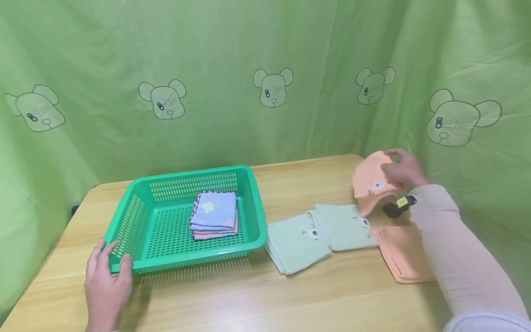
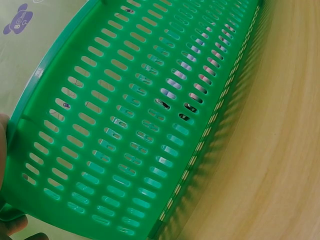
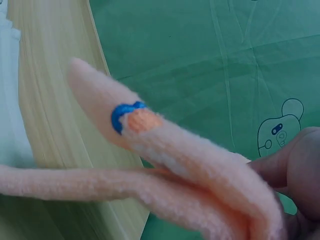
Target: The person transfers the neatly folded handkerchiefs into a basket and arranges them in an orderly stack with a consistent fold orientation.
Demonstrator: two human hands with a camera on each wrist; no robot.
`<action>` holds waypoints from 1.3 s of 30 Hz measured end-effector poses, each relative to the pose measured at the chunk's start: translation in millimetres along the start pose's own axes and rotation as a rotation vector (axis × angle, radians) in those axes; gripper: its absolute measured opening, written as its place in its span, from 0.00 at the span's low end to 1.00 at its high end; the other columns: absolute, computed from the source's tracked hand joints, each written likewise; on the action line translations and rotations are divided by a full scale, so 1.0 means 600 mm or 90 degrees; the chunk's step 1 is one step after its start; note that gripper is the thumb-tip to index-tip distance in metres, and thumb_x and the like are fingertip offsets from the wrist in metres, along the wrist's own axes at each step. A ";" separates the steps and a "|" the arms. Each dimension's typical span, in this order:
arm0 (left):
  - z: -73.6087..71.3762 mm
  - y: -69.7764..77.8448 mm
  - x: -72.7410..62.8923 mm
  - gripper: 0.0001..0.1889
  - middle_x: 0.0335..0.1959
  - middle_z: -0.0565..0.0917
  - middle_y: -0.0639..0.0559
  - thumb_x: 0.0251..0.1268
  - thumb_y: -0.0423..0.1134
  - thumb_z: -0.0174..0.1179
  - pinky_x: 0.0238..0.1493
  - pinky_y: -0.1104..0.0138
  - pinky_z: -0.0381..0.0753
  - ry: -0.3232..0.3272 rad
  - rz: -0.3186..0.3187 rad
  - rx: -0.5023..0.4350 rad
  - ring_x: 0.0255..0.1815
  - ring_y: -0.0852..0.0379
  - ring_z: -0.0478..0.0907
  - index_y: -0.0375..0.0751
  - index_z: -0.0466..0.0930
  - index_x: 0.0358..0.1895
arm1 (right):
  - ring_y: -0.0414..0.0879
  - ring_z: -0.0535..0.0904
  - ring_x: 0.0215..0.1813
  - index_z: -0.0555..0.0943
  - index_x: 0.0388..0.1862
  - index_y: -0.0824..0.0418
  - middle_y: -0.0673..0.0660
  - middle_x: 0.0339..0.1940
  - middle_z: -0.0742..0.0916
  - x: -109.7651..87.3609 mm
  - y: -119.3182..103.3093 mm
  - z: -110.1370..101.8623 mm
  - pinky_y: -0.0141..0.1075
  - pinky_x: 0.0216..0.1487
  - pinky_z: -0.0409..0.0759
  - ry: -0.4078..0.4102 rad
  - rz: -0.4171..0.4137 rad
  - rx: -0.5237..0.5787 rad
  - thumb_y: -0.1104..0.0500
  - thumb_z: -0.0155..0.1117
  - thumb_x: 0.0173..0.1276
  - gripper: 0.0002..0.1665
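Note:
At the near left corner of a green plastic basket (image 1: 199,253), my left hand (image 1: 107,283) grips the rim, thumb at the front and fingers round the side. The left wrist view shows the slotted basket wall (image 2: 107,75) close up, fingertips (image 2: 15,225) at its lower left. My right hand (image 1: 405,169) pinches an orange towel (image 1: 370,177) with an embroidered eye, held up over the table's far right part. In the right wrist view this towel (image 3: 215,162) hangs in folds from thumb and fingers. Inside the basket, a stack of folded cloths (image 1: 217,210) has a blue flowered one on top.
Two folded pale green towels (image 1: 298,244) (image 1: 346,226) lie side by side right of the basket. Another folded orange towel (image 1: 406,258) lies near the right forearm, partly hidden by it. Green curtains (image 1: 215,46) with bear-head prints surround the wooden table (image 1: 232,299).

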State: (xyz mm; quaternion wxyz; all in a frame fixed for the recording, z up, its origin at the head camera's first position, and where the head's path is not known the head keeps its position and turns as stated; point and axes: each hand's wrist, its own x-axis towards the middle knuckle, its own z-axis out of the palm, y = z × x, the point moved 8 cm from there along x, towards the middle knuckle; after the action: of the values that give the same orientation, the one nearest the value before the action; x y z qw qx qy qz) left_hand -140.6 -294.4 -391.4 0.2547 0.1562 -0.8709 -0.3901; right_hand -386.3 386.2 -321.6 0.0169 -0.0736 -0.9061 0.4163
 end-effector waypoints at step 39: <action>-0.002 0.004 -0.002 0.24 0.75 0.55 0.36 0.72 0.38 0.50 0.67 0.32 0.45 0.011 0.007 0.004 0.73 0.31 0.50 0.30 0.65 0.67 | 0.38 0.73 0.26 0.71 0.66 0.60 0.64 0.56 0.74 -0.001 -0.070 0.049 0.30 0.18 0.75 -0.017 -0.030 0.068 0.63 0.53 0.66 0.27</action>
State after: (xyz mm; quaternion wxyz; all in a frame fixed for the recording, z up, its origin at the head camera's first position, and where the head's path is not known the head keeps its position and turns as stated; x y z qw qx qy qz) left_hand -139.3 -293.0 -389.5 0.2636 0.1556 -0.8710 -0.3844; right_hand -393.2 337.0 -308.6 0.0187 -0.0457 -0.8841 0.4646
